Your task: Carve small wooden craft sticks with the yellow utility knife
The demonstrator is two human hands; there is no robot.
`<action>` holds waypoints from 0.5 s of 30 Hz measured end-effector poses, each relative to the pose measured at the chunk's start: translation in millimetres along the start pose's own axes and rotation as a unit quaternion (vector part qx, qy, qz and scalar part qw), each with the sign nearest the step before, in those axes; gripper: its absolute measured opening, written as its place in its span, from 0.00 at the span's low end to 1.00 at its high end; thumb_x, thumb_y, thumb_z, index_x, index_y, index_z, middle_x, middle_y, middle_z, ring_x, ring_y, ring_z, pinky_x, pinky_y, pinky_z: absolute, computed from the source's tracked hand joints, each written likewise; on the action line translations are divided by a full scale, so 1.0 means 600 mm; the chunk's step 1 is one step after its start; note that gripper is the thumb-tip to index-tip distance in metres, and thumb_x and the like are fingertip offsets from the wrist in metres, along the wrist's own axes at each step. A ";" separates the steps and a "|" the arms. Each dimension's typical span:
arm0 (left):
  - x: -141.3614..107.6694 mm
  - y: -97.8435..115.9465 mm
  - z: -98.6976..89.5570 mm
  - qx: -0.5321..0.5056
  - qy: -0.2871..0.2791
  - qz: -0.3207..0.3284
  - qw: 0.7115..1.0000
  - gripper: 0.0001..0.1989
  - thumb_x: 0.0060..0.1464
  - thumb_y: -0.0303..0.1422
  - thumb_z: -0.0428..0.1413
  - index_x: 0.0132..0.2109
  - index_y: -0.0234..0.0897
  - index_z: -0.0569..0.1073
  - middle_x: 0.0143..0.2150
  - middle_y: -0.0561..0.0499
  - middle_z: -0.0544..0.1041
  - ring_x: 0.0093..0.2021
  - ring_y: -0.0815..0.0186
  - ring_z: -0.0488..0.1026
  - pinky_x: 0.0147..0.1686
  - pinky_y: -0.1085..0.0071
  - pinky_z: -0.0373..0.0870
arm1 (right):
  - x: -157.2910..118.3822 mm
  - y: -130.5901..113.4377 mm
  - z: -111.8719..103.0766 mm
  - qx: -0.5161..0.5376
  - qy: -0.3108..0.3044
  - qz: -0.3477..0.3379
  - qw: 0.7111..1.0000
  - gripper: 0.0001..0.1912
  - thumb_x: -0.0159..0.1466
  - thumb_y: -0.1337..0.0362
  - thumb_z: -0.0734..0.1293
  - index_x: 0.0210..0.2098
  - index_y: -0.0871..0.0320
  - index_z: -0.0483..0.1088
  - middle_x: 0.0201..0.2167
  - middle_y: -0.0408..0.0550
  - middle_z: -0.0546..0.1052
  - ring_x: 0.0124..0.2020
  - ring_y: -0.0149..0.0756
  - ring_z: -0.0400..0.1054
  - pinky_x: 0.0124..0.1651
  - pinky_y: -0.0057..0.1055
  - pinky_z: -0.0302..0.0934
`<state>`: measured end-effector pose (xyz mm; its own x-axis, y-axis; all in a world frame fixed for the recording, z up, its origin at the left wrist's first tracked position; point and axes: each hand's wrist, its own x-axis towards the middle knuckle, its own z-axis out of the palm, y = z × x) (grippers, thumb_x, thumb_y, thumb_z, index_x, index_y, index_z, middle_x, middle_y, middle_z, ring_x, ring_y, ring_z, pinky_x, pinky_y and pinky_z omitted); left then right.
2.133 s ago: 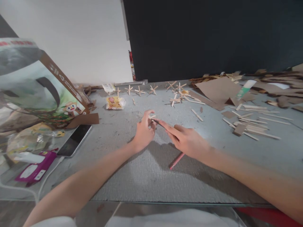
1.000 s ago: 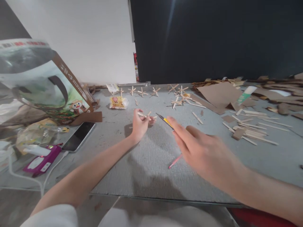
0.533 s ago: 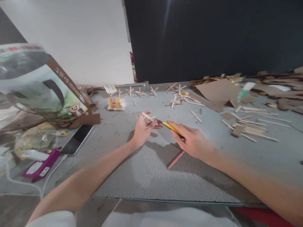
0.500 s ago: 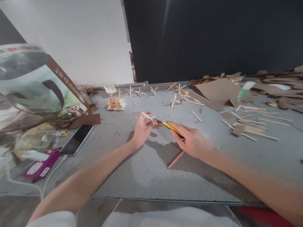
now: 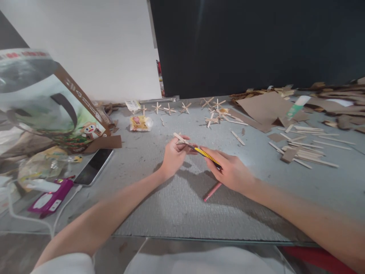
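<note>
Small wooden sticks are pinched in the fingers of my left hand, above the middle of the grey table. My right hand is closed round a yellow and black cutter, whose tip meets the sticks at my left fingertips. Whether the tip cuts or only touches them cannot be made out. A reddish pencil lies on the table below my right hand. Several star-shaped stick pieces stand or lie beyond my hands.
Loose sticks and cardboard lie at the right. A phone, a purple power strip with a white cable and a large printed box are at the left. A yellow packet lies beyond my left hand.
The sticks in my left hand have tilted a little, and the cutter's tip has shifted slightly left along them. The whole view has moved slightly.
</note>
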<state>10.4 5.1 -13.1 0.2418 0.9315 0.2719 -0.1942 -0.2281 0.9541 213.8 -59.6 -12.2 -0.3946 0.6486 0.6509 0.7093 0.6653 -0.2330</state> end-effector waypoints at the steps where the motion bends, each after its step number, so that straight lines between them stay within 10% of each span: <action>1: -0.001 0.000 0.001 -0.004 0.000 0.003 1.000 0.21 0.55 0.42 0.68 0.48 0.37 0.70 0.36 0.46 0.86 0.40 0.53 0.87 0.46 0.52 0.86 | 0.000 -0.001 -0.001 0.001 0.001 0.003 1.000 0.21 0.78 0.63 0.57 0.66 0.58 0.69 0.45 0.55 0.84 0.33 0.35 0.79 0.34 0.29 0.70; 15: -0.006 0.005 0.006 -0.009 0.002 0.013 1.000 0.19 0.55 0.40 0.67 0.47 0.37 0.70 0.35 0.46 0.85 0.41 0.53 0.87 0.47 0.52 0.86 | -0.002 -0.001 -0.002 0.002 0.015 -0.008 1.000 0.20 0.77 0.64 0.59 0.65 0.58 0.69 0.42 0.52 0.84 0.31 0.33 0.77 0.32 0.27 0.68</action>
<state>12.6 0.0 -10.9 0.2321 0.9266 0.2957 -0.2164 -0.2472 0.9445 214.6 -61.4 -11.8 -0.3870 0.6267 0.6764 0.7006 0.6767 -0.2261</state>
